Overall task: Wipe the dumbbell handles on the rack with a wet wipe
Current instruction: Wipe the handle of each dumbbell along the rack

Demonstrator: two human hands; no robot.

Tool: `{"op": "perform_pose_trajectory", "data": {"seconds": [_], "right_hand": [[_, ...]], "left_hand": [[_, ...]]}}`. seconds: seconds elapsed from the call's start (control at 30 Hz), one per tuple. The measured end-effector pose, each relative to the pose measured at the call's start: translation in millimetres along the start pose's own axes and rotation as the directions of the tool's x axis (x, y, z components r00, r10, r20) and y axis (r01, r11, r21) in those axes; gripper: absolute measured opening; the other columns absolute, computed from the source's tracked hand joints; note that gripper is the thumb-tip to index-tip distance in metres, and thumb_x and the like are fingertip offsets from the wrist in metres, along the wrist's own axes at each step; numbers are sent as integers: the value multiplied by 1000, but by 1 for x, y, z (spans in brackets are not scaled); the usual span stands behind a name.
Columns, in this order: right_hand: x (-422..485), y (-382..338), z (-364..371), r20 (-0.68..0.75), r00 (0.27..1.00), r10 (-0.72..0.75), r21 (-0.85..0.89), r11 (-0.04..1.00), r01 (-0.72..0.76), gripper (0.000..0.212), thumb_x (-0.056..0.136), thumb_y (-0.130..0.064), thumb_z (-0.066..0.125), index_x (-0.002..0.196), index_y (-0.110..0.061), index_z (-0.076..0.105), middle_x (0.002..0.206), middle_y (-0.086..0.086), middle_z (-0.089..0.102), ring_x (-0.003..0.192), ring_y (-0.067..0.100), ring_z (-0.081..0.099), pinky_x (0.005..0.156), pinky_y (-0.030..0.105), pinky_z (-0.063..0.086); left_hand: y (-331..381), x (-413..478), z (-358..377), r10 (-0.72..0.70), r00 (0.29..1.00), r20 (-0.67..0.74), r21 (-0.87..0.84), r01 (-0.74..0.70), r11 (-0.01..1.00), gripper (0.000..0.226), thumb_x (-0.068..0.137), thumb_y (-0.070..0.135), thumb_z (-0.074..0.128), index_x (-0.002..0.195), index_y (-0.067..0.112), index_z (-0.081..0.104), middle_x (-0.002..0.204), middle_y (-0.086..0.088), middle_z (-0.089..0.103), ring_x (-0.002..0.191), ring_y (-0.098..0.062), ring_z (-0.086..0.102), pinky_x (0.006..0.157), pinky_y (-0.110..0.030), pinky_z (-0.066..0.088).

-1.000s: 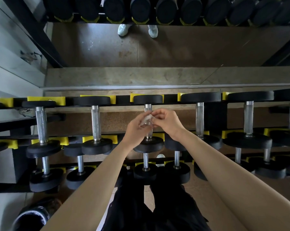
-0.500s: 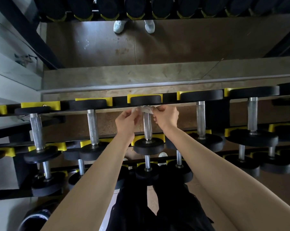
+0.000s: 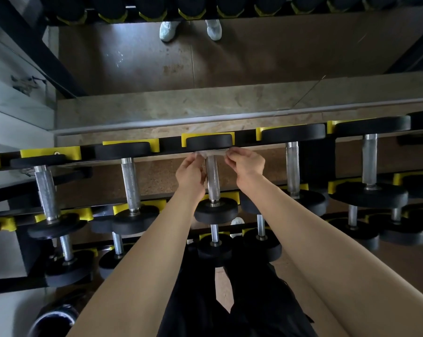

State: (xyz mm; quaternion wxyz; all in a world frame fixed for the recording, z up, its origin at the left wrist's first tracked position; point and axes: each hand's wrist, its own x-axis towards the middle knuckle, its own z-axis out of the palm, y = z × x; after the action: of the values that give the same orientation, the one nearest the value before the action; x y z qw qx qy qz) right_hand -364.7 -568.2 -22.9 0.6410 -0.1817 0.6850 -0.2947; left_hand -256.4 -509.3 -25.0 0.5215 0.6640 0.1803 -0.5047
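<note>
I am stretching the wet wipe [image 3: 213, 153] between left hand [image 3: 191, 171] and right hand [image 3: 245, 164], each grip pinching one end. It is now crossing the far end of the centre handle [image 3: 212, 181], up from mid-handle: a full-length stroke is likely starting.
</note>
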Motion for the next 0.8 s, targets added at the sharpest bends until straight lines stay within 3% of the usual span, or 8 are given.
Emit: {"op": "perform_pose_trajectory", "data": {"seconds": [0.2,0.3,0.37,0.43,0.5,0.57,0.7,0.8], "right_hand": [[4,14,9,-96,987,-132,-164,980,115,9,90,-8,74,99,-11,77,87,1,76,77,13,72,67,20,59],[5,23,20,-58,983,-173,-268,951,152,8,90,-11,75,97,-12,79,86,0,77,79,16,72,79,31,63],[3,27,25,-40,977,-210,-304,934,188,7,90,-12,75,94,-14,79,84,-3,78,82,15,73,84,35,62],[0,28,25,-37,959,-281,-342,905,253,6,91,-13,74,94,-15,78,84,-9,74,82,6,70,79,21,56],[-1,28,23,-20,935,-354,-388,865,319,7,92,-15,73,98,-15,77,84,-12,70,81,-1,65,74,11,47],[-1,28,22,-4,917,-400,-428,829,360,5,93,-16,72,96,-15,76,83,-12,68,80,-1,63,77,14,48],[5,27,25,-20,925,-380,-477,816,325,7,93,-9,69,94,-11,76,82,-8,67,83,9,65,87,27,54],[12,22,24,-42,945,-325,-495,828,263,13,93,-3,66,99,-8,76,91,0,71,90,14,65,92,31,56]], "left_hand": [[-12,3,-5,176,984,6,115,-175,978,4,94,20,74,90,20,74,90,1,75,84,-12,70,85,-30,59],[-7,13,-1,172,984,-43,150,-164,975,11,96,17,70,86,22,70,92,0,73,89,-13,69,92,-33,58],[-3,20,4,136,988,-74,166,-122,979,8,97,15,70,89,18,70,92,-1,72,85,-11,68,89,-33,59],[-1,27,8,80,993,-87,136,-68,988,7,95,13,72,102,11,71,92,-3,72,89,-13,69,73,-29,60],[1,30,13,14,997,-74,90,-7,996,20,94,11,72,114,5,69,100,-7,73,98,-21,71,72,-28,58],[2,28,16,-29,998,-49,69,32,997,27,96,9,68,121,-1,66,114,-14,72,98,-24,68,82,-30,55],[1,24,5,-11,1000,-2,134,11,991,32,95,12,71,124,-3,67,117,-19,72,103,-26,71,91,-36,56],[-2,25,-7,113,992,64,281,-127,951,12,96,21,72,101,11,74,99,-5,75,94,-13,70,89,-30,57]]}}
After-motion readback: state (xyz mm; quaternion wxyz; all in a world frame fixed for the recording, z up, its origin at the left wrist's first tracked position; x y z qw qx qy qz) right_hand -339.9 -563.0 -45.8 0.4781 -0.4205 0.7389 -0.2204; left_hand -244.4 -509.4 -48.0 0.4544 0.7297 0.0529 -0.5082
